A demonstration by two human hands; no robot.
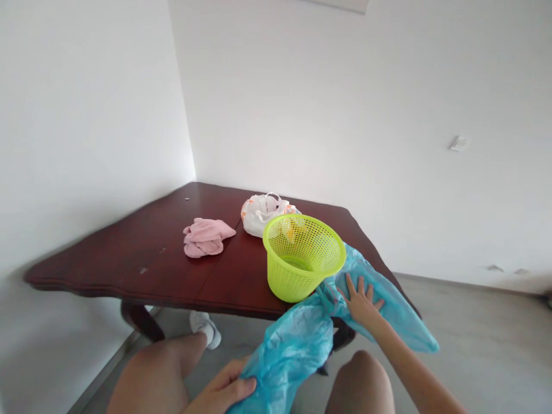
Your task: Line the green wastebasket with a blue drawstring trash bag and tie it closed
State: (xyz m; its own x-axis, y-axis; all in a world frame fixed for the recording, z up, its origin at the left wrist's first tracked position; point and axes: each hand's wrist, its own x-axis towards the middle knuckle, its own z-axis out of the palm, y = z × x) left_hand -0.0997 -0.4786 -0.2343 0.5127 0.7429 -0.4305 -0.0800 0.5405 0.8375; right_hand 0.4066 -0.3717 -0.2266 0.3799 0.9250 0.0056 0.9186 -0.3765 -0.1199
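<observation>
A crumpled blue plastic bag (pixel 297 333) spills over the front right edge of the table, one part hanging towards my lap. My left hand (pixel 228 386) grips its lower end, thumb on top and the other fingers partly hidden. With fingers spread, my right hand (pixel 361 300) lies flat on the part of the bag that rests at the table's right side. Just left of that hand stands a lime-green perforated basket (pixel 280 270), upright near the front edge and touching the bag. No objects show inside the basket.
Behind the basket sits a white plastic bag (pixel 254 215) with orange print. A folded pink cloth (pixel 207 237) lies to its left on the dark red wooden table (pixel 142 244). White walls meet behind the table. My knees are under the front edge.
</observation>
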